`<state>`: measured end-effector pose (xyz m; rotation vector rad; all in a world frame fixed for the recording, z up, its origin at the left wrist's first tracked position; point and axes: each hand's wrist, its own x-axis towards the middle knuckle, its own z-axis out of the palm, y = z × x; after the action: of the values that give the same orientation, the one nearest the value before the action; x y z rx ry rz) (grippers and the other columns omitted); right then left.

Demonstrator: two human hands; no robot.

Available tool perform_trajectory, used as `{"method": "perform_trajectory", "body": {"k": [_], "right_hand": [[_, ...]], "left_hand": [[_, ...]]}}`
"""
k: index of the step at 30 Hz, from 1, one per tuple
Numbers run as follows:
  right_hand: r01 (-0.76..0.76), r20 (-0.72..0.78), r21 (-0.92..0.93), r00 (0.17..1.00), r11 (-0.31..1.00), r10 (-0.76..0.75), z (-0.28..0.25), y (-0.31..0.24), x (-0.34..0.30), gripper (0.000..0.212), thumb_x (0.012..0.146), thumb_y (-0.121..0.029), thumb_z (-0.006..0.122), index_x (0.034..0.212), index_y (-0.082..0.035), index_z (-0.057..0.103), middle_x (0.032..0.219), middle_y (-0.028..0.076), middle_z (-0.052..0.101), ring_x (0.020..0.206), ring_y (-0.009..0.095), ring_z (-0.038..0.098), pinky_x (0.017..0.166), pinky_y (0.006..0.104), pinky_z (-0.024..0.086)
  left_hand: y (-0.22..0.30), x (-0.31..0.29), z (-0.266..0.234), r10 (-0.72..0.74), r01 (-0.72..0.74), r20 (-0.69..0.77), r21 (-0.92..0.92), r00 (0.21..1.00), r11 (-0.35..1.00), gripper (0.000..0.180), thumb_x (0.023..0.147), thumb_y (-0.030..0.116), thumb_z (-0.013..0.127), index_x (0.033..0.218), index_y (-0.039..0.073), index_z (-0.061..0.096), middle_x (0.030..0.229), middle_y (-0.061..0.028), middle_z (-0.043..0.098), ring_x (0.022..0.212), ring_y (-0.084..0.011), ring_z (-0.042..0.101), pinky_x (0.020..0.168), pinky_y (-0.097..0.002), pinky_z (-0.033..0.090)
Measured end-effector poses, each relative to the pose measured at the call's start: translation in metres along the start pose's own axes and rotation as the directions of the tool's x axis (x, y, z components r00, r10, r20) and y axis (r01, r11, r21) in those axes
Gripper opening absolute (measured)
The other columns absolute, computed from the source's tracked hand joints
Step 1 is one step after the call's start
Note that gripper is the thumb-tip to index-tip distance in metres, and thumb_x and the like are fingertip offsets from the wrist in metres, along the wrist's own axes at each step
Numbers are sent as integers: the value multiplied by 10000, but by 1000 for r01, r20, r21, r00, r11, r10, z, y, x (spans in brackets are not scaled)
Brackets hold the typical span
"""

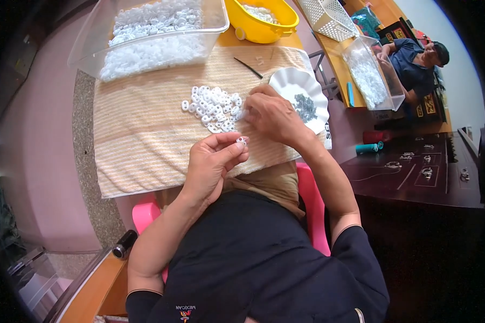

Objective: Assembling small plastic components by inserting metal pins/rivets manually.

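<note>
My left hand (215,161), low over the front of the towel, pinches a small white plastic piece (242,141) with holes between thumb and forefinger. Beyond it lies a loose pile of white oval two-holed pieces (213,106). My right hand (275,114) is at the pile's right edge, its fingers bent down toward the pieces. Its fingertips are smeared, so what they hold, if anything, cannot be made out. Right of that hand stands a white wavy-rimmed plate (320,92) with small dark pieces (304,107) in it.
A striped towel (140,145) covers the table. At the back are a see-through bin (215,40) of white pieces, a yellow tub (264,33) and a thin black stick (248,68). A person (415,64) sits at another table by a second bin (396,99).
</note>
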<state>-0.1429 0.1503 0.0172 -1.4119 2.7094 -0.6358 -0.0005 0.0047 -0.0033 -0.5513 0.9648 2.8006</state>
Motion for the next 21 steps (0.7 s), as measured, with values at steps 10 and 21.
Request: {"method": "perform_trajectory", "body": {"k": [10, 21], "right_hand": [[81, -59, 72, 995, 994, -76, 1, 6, -6, 149, 771, -86, 643, 911, -35, 649, 887, 122, 638, 907, 293, 596, 809, 374, 489], [40, -157, 305, 988, 952, 9, 1, -8, -15, 123, 863, -35, 595, 977, 11, 593, 919, 196, 612, 858, 377, 614, 732, 418, 490]], "left_hand": [[0, 1, -1, 4, -4, -17, 13, 1000, 1000, 182, 858, -4, 653, 1033, -32, 614, 938, -90, 658, 810, -131, 644, 750, -255, 564], [0, 2, -3, 41, -40, -36, 28, 999, 999, 183, 856, -10, 654, 1032, -40, 615, 925, -91, 657, 806, -137, 643, 752, -258, 561]]}}
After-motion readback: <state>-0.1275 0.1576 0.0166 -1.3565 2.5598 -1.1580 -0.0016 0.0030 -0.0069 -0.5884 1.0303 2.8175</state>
